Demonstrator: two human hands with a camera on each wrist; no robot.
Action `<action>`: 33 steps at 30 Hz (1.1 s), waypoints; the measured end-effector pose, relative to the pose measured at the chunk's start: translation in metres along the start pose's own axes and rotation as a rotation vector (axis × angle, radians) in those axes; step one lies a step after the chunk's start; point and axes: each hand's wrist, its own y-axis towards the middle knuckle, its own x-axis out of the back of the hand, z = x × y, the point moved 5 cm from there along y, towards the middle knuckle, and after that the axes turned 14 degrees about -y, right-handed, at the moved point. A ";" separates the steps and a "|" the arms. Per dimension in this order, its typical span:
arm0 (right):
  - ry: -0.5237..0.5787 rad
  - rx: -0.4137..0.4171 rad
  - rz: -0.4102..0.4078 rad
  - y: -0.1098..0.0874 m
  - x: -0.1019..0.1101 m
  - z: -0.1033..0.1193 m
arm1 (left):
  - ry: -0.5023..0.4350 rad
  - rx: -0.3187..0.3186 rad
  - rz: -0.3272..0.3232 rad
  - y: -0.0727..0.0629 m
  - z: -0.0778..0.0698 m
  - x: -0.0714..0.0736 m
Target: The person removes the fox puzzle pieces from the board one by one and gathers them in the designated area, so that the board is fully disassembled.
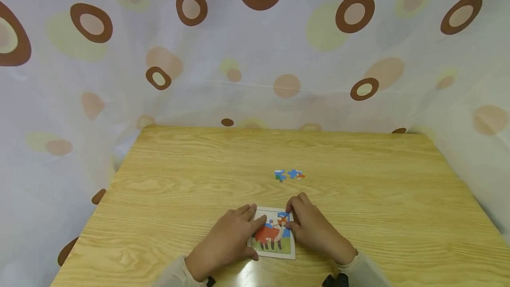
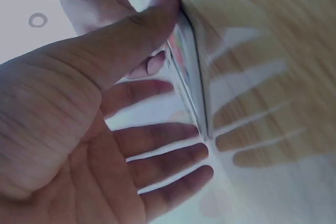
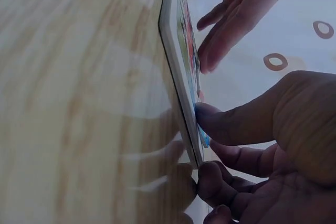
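A jigsaw puzzle board (image 1: 275, 255) with a pale frame lies on the table; its picture shows a red and white animal on grass under blue sky. My left hand (image 1: 234, 236) rests along the board's left side, fingers straight, thumb touching the near-left edge in the left wrist view. At the board's far right corner, my right hand (image 1: 312, 227) pinches a blue puzzle piece (image 3: 205, 139) between thumb and index finger. That piece stands slightly tilted above the board in the right wrist view. The upper left of the picture area is pale, partly hidden by left fingers.
Beyond the board lie two loose puzzle pieces, a blue and green one (image 1: 280, 175) and a blue one with orange (image 1: 296, 174). The wooden table (image 1: 179, 189) reaches back to a patterned cloth (image 1: 255, 56) hanging behind and at both sides.
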 end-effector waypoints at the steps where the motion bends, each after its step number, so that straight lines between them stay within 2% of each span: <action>1: 0.000 -0.004 0.001 0.000 0.001 0.000 | 0.002 -0.019 0.008 0.001 -0.003 -0.001; 6: 0.026 0.002 0.002 0.001 0.001 -0.002 | 0.011 -0.095 0.019 0.002 -0.012 -0.006; 10: 0.081 0.027 -0.002 0.004 0.000 -0.002 | 0.023 -0.106 -0.006 0.002 -0.008 -0.008; 17: 0.233 0.051 0.050 0.006 -0.003 -0.009 | 0.016 -0.129 -0.035 0.002 -0.007 -0.007; 19: 0.255 0.062 0.037 0.007 -0.002 -0.012 | 0.012 -0.128 -0.034 0.002 -0.007 -0.007; 22: 0.238 0.076 -0.026 0.011 0.007 -0.019 | 0.000 -0.117 -0.027 0.002 -0.007 -0.007; 24: 0.208 0.060 -0.080 0.014 0.017 -0.029 | -0.020 -0.102 -0.018 0.001 -0.006 -0.007; 27: 0.167 -0.018 -0.116 0.022 0.030 -0.048 | -0.057 -0.075 0.013 -0.001 -0.004 -0.007; 30: 0.145 -0.102 -0.106 0.030 0.040 -0.069 | -0.078 -0.061 0.044 -0.003 -0.002 -0.006; 33: 0.108 -0.137 -0.091 0.037 0.045 -0.087 | -0.071 -0.069 0.053 -0.003 -0.002 -0.005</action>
